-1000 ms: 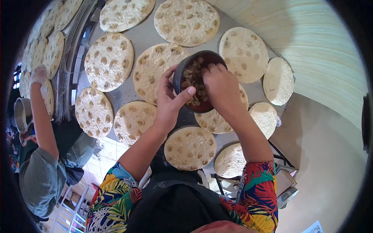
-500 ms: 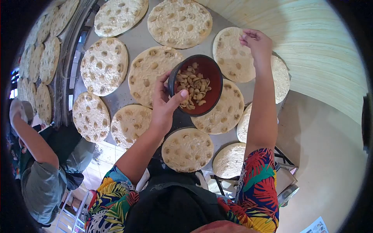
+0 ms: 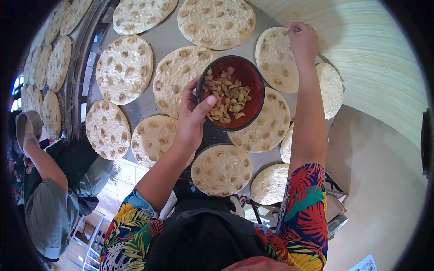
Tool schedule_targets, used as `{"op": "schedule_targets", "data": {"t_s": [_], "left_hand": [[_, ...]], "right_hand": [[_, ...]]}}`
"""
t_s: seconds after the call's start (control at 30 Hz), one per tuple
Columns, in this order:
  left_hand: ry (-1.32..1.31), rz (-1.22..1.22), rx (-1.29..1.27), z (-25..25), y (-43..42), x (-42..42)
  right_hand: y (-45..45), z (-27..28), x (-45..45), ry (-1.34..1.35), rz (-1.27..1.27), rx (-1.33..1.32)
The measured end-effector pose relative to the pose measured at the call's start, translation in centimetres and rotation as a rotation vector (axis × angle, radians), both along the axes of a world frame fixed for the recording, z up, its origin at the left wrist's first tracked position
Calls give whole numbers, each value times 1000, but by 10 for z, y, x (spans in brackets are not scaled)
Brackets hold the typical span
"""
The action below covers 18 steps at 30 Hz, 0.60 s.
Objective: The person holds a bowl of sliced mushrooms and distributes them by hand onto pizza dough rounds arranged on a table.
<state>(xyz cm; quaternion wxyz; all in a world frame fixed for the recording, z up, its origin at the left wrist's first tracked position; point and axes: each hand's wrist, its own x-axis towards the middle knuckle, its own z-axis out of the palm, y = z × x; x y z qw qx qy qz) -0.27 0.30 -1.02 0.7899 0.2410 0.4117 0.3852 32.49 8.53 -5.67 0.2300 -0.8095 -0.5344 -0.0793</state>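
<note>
My left hand (image 3: 193, 118) grips a dark-rimmed bowl (image 3: 255, 88), red-brown inside, its thumb over the near rim. Sliced mushrooms (image 3: 230, 97) lie in the bowl, above the middle of the table. My right hand (image 3: 304, 41) is closed in a pinch at the far right edge of a round pizza base (image 3: 276, 58) dotted with mushroom slices. What its fingertips hold, if anything, is hidden. Below the bowl, another topped pizza base (image 3: 266, 128) is partly covered.
Several more mushroom-topped bases (image 3: 124, 70) cover the grey table (image 3: 149, 43). Two pale bases at the right, one of them a near base (image 3: 270, 184), show no slices. A patterned wall (image 3: 375, 58) borders the right. At left, a co-worker's arm (image 3: 47, 165) holds a metal bowl (image 3: 30, 122).
My right hand has moved slightly up and right along the base, its fingers now pinched closer. The mushroom bowl has shifted a little right. The co-worker's bowl has turned more into view.
</note>
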Motion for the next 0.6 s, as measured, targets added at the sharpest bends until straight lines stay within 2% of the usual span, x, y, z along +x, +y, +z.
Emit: {"op": "schedule_targets", "data": {"t_s": [0.03, 0.1, 0.17, 0.23, 0.27, 0.33, 0.6], "left_hand": [[-2, 12, -34, 3, 1, 0], [-4, 27, -70, 4, 3, -1], [-17, 11, -65, 1, 4, -2], [-32, 2, -59, 1, 5, 0], [-50, -3, -52, 2, 4, 2], [-47, -17, -44, 4, 4, 6], [-56, -76, 0, 2, -9, 19]], "right_hand": [[-4, 14, -12, 4, 2, 0], [-23, 49, -43, 363, 109, 124], [-49, 89, -86, 472, 157, 49], [-72, 106, -107, 639, 352, -73], [-79, 106, -114, 639, 345, -72], [-93, 100, -126, 330, 598, -145], [-111, 81, -147, 104, 495, -375]]}}
